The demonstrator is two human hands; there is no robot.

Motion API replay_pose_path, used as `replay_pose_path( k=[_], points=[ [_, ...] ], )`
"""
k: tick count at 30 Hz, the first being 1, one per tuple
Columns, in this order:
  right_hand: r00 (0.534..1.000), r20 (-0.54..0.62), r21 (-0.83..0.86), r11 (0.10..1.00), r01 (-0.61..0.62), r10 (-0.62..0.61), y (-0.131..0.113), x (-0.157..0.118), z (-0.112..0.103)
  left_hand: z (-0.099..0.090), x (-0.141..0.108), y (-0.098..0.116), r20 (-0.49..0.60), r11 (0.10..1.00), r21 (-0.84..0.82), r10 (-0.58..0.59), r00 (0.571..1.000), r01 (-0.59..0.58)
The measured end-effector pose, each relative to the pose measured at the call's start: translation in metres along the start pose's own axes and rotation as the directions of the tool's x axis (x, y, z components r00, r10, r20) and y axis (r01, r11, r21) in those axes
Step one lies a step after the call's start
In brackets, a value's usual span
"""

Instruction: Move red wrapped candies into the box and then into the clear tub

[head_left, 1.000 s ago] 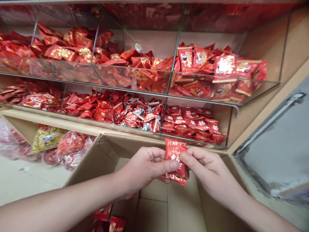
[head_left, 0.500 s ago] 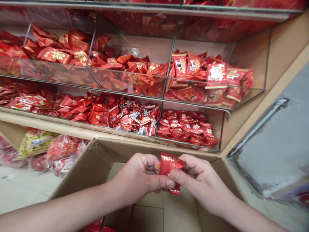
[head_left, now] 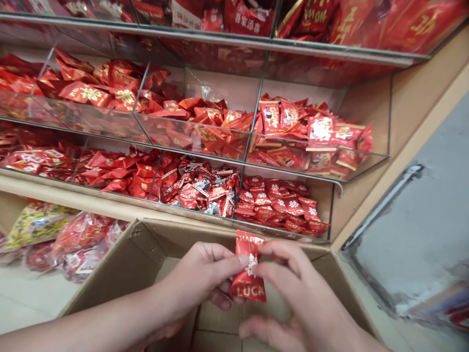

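A small red candy packet [head_left: 249,278] with gold "HAPPY" and "LUCK" lettering stands upright above an open cardboard box. My left hand [head_left: 208,271] pinches its left side, with the thumb across the front. At the packet's right edge is my right hand [head_left: 293,283]. Its upper fingertips touch or nearly touch the wrapper, while another digit is spread low and apart, so this hand is open. The fingers behind the packet are partly hidden.
The cardboard box [head_left: 106,274] stands beneath my hands, against a wooden shelf unit [head_left: 370,195]. Clear dividers [head_left: 256,115] separate bins of red wrapped candies [head_left: 282,200]. Bagged sweets [head_left: 82,237] lie at lower left. A grey wall [head_left: 414,225] is on the right.
The packet has turned to show its full printed front. My right hand has loosened its pinch and spread its fingers. The view has tilted up slightly, showing more of the top shelf.
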State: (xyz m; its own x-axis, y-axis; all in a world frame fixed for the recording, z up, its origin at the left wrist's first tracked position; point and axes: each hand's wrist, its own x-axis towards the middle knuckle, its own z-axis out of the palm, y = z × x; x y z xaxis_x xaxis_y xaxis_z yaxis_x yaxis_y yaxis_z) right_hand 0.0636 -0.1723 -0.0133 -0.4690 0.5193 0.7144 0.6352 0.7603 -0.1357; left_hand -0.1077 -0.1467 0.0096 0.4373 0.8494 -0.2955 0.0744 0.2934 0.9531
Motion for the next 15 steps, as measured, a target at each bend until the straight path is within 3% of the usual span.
replay_pose_path(
  k=[2, 5, 9, 12, 15],
  points=[
    [0.991, 0.041, -0.203, 0.971, 0.130, -0.124, -0.006, 0.003, -0.001, -0.001, 0.001, 0.000, 0.014, 1.000, -0.003, 0.005, 1.000, -0.004],
    [0.964, 0.062, -0.374, 0.889, 0.263, -0.259, -0.006, 0.011, -0.012, -0.003, 0.004, -0.001, 0.061, 0.998, -0.040, 0.046, 0.997, -0.044],
    [0.915, 0.053, -0.601, 0.719, 0.349, -0.399, 0.034, 0.024, -0.038, -0.004, 0.005, -0.001, 0.131, 0.998, -0.017, 0.057, 0.990, -0.055],
    [0.958, 0.093, -0.776, 0.584, 0.240, -0.271, 0.086, 0.037, -0.045, -0.001, 0.002, -0.006, 0.213, 0.993, 0.110, 0.016, 0.977, -0.041],
    [0.980, 0.198, -0.854, 0.492, 0.172, 0.002, 0.130, 0.052, -0.038, 0.004, -0.001, -0.013, 0.269, 0.989, 0.148, -0.035, 0.963, -0.005]
  ],
)
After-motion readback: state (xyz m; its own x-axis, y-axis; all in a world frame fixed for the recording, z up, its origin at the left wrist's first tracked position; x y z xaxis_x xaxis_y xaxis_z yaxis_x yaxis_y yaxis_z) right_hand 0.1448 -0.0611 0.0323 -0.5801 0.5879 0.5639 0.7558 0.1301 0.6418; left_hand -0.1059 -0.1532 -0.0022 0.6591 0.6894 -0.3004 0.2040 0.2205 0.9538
